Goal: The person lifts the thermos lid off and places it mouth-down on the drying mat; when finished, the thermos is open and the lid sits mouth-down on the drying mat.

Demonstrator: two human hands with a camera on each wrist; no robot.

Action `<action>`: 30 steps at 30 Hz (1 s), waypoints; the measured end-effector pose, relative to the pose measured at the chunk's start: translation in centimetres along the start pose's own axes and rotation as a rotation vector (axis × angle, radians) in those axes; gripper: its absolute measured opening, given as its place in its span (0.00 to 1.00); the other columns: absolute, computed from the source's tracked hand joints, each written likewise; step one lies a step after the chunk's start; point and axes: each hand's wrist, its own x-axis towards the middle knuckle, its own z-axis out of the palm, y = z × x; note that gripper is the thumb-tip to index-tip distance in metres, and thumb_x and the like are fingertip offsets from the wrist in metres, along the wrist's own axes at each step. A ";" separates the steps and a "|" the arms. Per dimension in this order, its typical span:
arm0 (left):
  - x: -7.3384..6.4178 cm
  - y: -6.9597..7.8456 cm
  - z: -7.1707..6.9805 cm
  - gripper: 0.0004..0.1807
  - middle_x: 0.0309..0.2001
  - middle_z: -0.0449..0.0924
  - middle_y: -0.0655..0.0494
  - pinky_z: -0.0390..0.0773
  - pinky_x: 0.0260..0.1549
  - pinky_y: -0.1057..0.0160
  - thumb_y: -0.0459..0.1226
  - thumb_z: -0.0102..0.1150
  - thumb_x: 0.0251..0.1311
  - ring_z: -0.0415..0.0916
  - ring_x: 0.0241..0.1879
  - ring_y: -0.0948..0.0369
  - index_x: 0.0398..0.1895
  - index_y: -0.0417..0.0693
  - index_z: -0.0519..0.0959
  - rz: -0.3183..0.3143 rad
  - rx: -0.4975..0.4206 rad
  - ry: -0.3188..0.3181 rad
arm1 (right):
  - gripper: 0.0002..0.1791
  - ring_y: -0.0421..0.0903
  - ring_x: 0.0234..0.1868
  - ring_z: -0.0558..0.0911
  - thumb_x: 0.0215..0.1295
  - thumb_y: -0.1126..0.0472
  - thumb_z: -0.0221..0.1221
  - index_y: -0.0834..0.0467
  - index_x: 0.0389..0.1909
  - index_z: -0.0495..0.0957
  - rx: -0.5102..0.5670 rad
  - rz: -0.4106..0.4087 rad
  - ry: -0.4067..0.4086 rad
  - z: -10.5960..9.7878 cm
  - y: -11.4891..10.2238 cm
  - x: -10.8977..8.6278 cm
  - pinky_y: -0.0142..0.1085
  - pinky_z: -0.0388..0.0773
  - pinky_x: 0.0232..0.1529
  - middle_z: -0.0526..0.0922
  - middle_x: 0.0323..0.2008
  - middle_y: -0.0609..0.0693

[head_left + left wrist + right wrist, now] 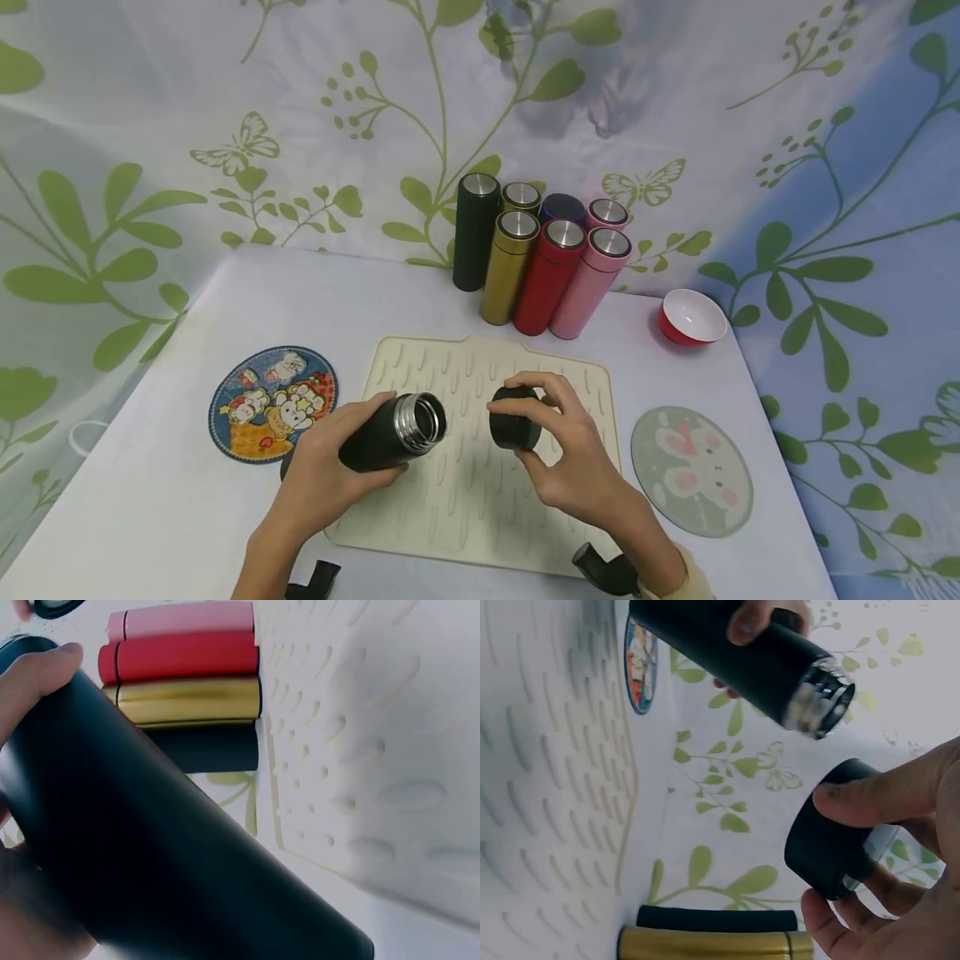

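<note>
The black flask, uncapped, is tilted above the cream mat, gripped by the left hand; its mouth points towards the lid, but what it holds cannot be told. The right hand pinches the lid, apart from the flask. Beyond the mat, seven capped bottles stand close together on the surface. A red bowl, white inside, sits right of them. Coasters flank the mat.
</note>
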 end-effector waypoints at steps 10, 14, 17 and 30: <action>0.1 -0.9 -1.4 0.53 0.57 0.81 0.53 0.69 0.51 0.74 0.29 0.86 0.28 0.75 0.55 0.66 0.68 0.51 0.74 -0.050 -0.154 0.230 | 0.42 0.45 0.58 0.72 0.42 0.71 0.76 0.56 0.62 0.72 -0.083 0.080 -0.098 3.5 2.8 1.1 0.45 0.76 0.53 0.75 0.58 0.47; 0.2 -1.1 -1.9 0.53 0.58 0.80 0.52 0.69 0.52 0.74 0.27 0.85 0.29 0.74 0.55 0.68 0.68 0.50 0.73 -0.078 -0.177 0.276 | 0.39 0.43 0.56 0.72 0.43 0.70 0.76 0.56 0.60 0.73 -0.097 0.074 -0.125 5.1 3.9 2.1 0.43 0.75 0.54 0.76 0.56 0.46; 0.1 -1.0 -2.2 0.53 0.58 0.79 0.53 0.69 0.53 0.74 0.25 0.84 0.30 0.73 0.57 0.68 0.69 0.49 0.73 -0.099 -0.186 0.291 | 0.37 0.43 0.55 0.72 0.44 0.69 0.76 0.56 0.60 0.75 -0.099 0.066 -0.139 6.2 4.7 3.0 0.43 0.75 0.54 0.76 0.56 0.47; -0.1 -0.9 -2.4 0.51 0.56 0.79 0.56 0.70 0.51 0.73 0.23 0.82 0.32 0.74 0.54 0.66 0.68 0.49 0.72 -0.118 -0.228 0.300 | 0.37 0.48 0.54 0.74 0.50 0.62 0.76 0.56 0.64 0.75 -0.156 0.140 -0.229 10.6 7.5 6.8 0.43 0.75 0.54 0.75 0.55 0.51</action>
